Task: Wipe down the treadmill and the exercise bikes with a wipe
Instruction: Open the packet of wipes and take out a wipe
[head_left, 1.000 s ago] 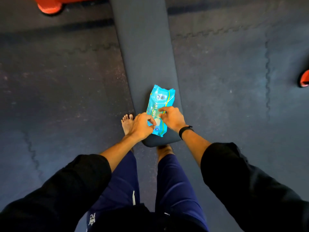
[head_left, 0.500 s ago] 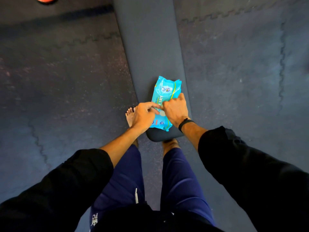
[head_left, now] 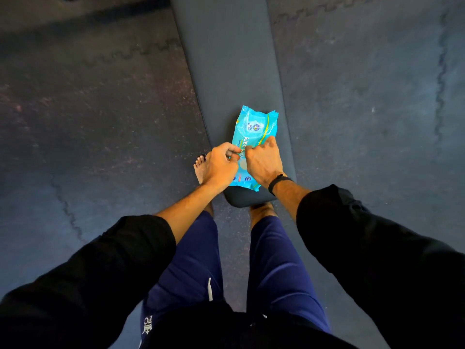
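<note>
A bright blue pack of wet wipes (head_left: pixel 256 127) lies on the near end of a long dark padded bench (head_left: pixel 226 61). My left hand (head_left: pixel 219 167) sits at the pack's left edge, its fingers curled and pinching at the middle of the pack. My right hand (head_left: pixel 264 162) lies over the pack's lower half with curled fingers pressing and gripping its top face. The flap and any wipe under my fingers are hidden. No treadmill or bike is in view.
Dark interlocking rubber floor mats (head_left: pixel 100 122) spread on both sides of the bench. My bare feet (head_left: pixel 201 167) stand at the bench's near end, one left of it. My legs in blue trousers (head_left: pixel 276 273) fill the bottom.
Both hands have stayed on the pack, their fingers closing together at its middle. The camera has tilted down and the orange object at top left has left the view.
</note>
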